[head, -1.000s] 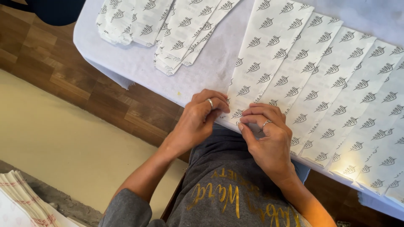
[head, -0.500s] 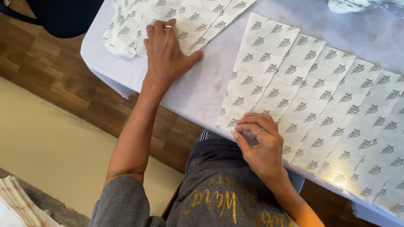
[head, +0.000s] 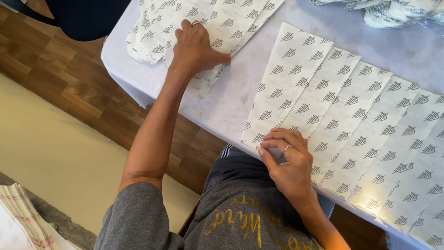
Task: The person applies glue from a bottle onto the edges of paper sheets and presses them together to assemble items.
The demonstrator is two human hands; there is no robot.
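Here, the left hand (head: 196,46) lies palm-down with fingers spread on a loose pile of paper bags (head: 217,28), white with a repeated grey leaf print, at the far left corner of the counter (head: 240,92). The thumb stretches to the right along the edge of the topmost bag; nothing is gripped, the hand only presses flat. A ring shows on one finger.

Nearer the body, the right hand (head: 286,159) rests on the near end of the first bag in a fanned row of bags (head: 351,115), which overlap one another and run diagonally from the counter's near edge toward its right side. The fingers are curled and drawn together on the paper's bottom edge; whether they pinch the paper cannot be told. This hand also wears a ring.

The counter carries a pale, lightly soiled cloth. At its far right corner lies a heap of crumpled bags (head: 397,11) of the same print. Beyond the far left corner is a dark blue chair (head: 83,16) on a wooden floor (head: 55,78). At lower left, a stack of white sheets with red markings (head: 23,217) is visible.
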